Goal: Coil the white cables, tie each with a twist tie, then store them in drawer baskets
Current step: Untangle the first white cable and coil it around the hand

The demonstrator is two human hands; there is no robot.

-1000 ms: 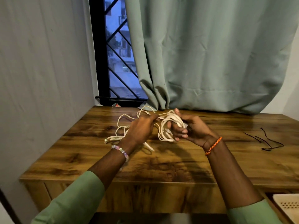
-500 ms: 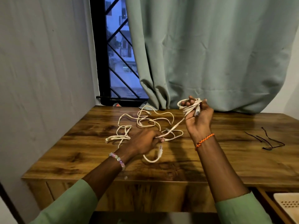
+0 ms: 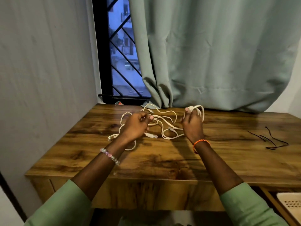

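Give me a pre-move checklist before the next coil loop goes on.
1. Right hand grips the started bundle of white cable loops: ok.
2. Left hand has a grip on a strand of the loose white cables: ok.
3. Loose cables free of tangles: not ok, they lie crossed on the brown wooden table.
4. Which strand feeds the right-hand bundle: cannot tell.
5. Thin black twist ties on the table at right, apart from the cables: ok.
6. White perforated drawer basket in the open drawer at lower right: ok.
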